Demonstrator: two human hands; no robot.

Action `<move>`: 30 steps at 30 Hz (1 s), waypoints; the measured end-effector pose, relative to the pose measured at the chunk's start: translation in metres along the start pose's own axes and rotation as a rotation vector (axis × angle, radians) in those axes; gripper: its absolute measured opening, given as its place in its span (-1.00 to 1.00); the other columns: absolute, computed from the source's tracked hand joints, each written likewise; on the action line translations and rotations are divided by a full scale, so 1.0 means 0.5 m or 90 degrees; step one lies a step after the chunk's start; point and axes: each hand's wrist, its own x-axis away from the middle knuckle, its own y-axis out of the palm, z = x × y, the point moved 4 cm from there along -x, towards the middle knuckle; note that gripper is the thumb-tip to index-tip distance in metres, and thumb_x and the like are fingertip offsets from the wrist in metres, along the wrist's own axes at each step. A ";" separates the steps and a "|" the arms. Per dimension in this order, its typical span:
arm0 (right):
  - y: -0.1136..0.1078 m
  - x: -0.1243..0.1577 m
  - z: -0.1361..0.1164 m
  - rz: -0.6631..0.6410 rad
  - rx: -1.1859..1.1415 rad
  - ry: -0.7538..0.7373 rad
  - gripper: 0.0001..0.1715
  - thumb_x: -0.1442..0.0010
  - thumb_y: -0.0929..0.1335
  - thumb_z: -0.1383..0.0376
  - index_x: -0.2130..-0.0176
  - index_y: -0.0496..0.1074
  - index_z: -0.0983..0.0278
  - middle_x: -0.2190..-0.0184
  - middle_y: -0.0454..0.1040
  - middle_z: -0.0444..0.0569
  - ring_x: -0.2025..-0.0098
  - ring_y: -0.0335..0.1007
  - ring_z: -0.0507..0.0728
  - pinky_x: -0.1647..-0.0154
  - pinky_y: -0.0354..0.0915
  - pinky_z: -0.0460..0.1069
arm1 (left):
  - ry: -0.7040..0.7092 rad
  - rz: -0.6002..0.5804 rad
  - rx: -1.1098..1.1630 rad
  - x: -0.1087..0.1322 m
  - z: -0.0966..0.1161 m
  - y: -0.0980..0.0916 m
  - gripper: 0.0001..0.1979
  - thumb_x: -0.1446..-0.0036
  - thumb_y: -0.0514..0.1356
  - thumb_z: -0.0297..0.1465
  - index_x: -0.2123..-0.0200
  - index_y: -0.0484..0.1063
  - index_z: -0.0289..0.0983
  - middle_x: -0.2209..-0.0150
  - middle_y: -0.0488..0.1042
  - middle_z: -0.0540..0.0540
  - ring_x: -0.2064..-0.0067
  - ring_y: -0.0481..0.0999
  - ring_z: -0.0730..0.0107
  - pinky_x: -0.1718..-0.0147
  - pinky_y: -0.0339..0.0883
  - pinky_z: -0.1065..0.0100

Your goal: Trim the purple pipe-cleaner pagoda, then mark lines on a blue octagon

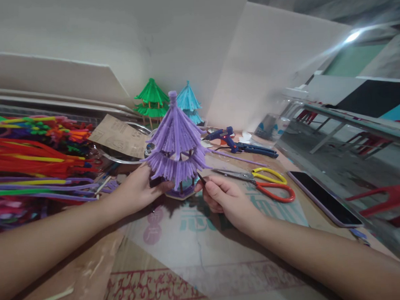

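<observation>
A purple pavilion model, its two tiers of roof covered in fuzzy pipe cleaners, stands upright on a flat base in the middle. My left hand is closed around its lower left side, the thumb in front near the posts; some fingers are hidden behind it. On the right, my right hand pinches a thin dark stick beside the lower roof's edge. Whether the stick touches the model I cannot tell. Scissors with one yellow and one red handle lie just beyond my right hand.
Green and blue pavilion models stand at the back. Bundles of colourful pipe cleaners fill the left. A brown card rests on a round tray. A glue gun, pliers and a phone lie on the right.
</observation>
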 end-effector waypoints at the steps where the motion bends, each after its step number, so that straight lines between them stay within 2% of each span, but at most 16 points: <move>1: 0.000 0.000 0.000 0.000 -0.003 0.001 -0.37 -0.05 0.45 -0.24 0.43 0.27 0.23 0.67 -0.02 -0.35 0.65 -0.23 -0.08 0.66 -0.25 -0.11 | 0.002 -0.002 0.001 0.000 0.000 0.000 -0.47 -0.15 0.18 0.09 0.06 0.43 -0.23 0.02 0.53 -0.24 -0.09 0.48 -0.13 -0.15 0.35 -0.05; 30: -0.003 0.001 0.004 -0.001 -0.018 0.011 -0.36 -0.04 0.46 -0.23 0.42 0.29 0.25 0.67 0.02 -0.35 0.66 -0.22 -0.11 0.66 -0.26 -0.12 | 0.012 -0.013 -0.027 0.000 -0.001 -0.001 -0.44 -0.21 0.13 0.08 0.00 0.39 -0.27 -0.03 0.51 -0.27 -0.14 0.46 -0.11 -0.16 0.33 -0.05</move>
